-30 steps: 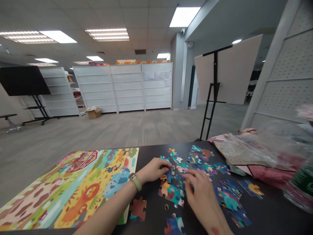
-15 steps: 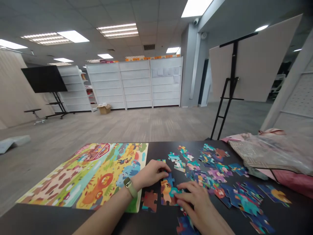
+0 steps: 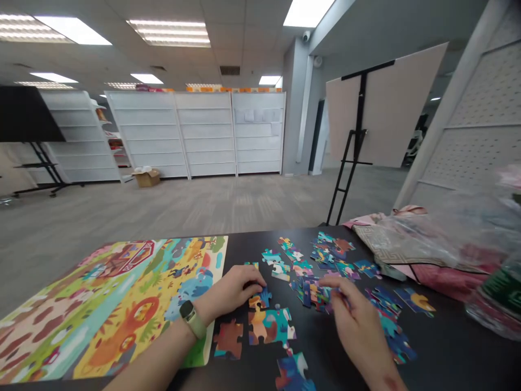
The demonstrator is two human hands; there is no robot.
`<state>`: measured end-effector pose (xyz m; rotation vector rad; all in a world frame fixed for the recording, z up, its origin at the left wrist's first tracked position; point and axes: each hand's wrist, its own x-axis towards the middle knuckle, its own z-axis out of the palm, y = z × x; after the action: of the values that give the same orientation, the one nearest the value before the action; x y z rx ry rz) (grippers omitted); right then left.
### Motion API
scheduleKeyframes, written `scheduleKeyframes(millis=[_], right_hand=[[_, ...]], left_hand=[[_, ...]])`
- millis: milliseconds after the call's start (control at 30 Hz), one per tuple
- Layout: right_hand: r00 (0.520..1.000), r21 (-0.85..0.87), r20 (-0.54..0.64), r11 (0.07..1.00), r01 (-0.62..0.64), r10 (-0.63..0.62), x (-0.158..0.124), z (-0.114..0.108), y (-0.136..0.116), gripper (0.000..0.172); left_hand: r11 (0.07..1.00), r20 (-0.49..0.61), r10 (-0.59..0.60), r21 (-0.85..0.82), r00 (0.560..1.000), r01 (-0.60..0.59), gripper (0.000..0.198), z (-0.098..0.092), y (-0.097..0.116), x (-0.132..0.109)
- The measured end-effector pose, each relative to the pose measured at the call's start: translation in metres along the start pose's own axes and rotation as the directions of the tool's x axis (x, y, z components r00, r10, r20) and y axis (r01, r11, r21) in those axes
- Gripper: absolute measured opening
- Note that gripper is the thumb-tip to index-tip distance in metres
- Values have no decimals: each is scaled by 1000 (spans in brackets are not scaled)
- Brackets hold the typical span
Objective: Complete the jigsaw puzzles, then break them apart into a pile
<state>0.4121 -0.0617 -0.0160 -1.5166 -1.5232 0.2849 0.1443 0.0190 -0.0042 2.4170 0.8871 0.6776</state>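
My left hand point(image 3: 238, 290), with a watch on the wrist, has its fingers curled on an orange-and-blue jigsaw piece point(image 3: 261, 298). Just below lies a pair of joined pieces point(image 3: 271, 326) with orange, white and teal, and a brown piece point(image 3: 229, 339) sits to their left. My right hand point(image 3: 356, 312) is at the pile on the right, its thumb and forefinger closed at a purple-and-orange jigsaw piece point(image 3: 319, 293); its other fingers are partly hidden. Nearer to me lies a dark blue piece point(image 3: 293, 373).
A colourful animal picture sheet point(image 3: 134, 309) covers the left of the black table. Loose pieces point(image 3: 388, 320) lie at the right, more point(image 3: 331, 250) at the back. Plastic-covered fabric point(image 3: 407, 244) and a clear bottle point(image 3: 499, 301) stand right. An easel point(image 3: 354, 141) is beyond.
My right hand has moved from the joined orange-and-teal pieces to the pile on the right. My left hand stays by the orange-and-blue piece. The view has turned to the right.
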Motion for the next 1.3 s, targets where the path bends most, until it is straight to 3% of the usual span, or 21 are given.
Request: scheduleKeyframes(millis=[100, 267, 433, 667, 1000, 1133, 1300], right_hand=[[992, -75, -45, 989, -124, 121, 14, -10, 11, 33], [997, -253, 74, 967, 41, -23, 13, 3, 12, 39], [990, -427, 136, 903, 38, 23, 6, 12, 21, 38], [991, -372, 128, 924, 89, -44, 3, 12, 28, 35], [991, -313, 16, 941, 128, -129, -2, 11, 29, 31], [967, -283, -66, 934, 218, -246, -4, 11, 28, 31], [923, -221, -24, 902, 370, -385, -6, 10, 20, 26]], left_hand=[[1000, 22, 8, 23, 1000, -8, 16, -1, 2, -1], [997, 51, 5, 71, 999, -9, 16, -5, 5, -5], [999, 107, 17, 36, 994, -21, 14, -13, 7, -8], [1000, 107, 3, 28, 994, -6, 11, -15, 6, -6], [999, 88, -21, 26, 996, 19, 11, -11, 10, -7], [999, 76, -12, -34, 997, 15, 14, -14, 9, -7], [998, 97, -25, -49, 995, 30, 29, -22, 4, -8]])
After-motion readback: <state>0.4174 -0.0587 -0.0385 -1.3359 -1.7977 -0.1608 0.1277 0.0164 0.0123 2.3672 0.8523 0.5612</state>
